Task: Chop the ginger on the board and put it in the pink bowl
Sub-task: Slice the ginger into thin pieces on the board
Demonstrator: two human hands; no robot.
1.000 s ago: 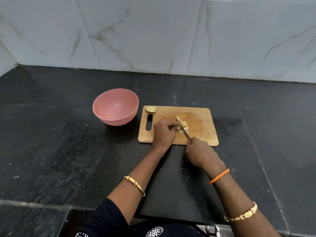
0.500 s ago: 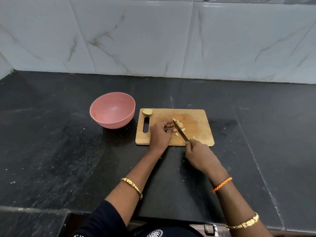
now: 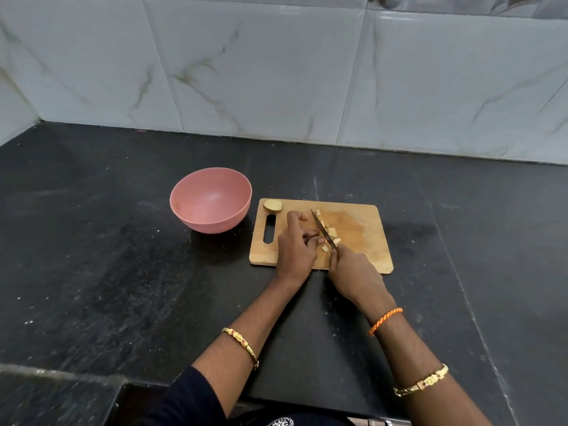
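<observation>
A wooden chopping board (image 3: 365, 250) lies on the black counter. The pink bowl (image 3: 212, 204) stands just left of it and looks empty. A ginger end piece (image 3: 273, 206) sits at the board's far left corner. Several chopped ginger pieces (image 3: 332, 232) lie mid-board. My right hand (image 3: 353, 272) grips a knife (image 3: 322, 226) by its handle, with the blade running diagonally through the pieces. My left hand (image 3: 295, 250) rests on the board left of the blade. Its curled fingertips hold ginger against the blade, and what lies under them is hidden.
The black stone counter (image 3: 123, 256) stretches wide on both sides of the board. A marble-tiled wall (image 3: 276, 72) closes the back. The counter's front edge (image 3: 61, 372) steps down at the lower left.
The knife has shifted a little to the left across the pieces, closer to my left fingertips. My left thumb now sticks out. The bowl and the end piece have not moved.
</observation>
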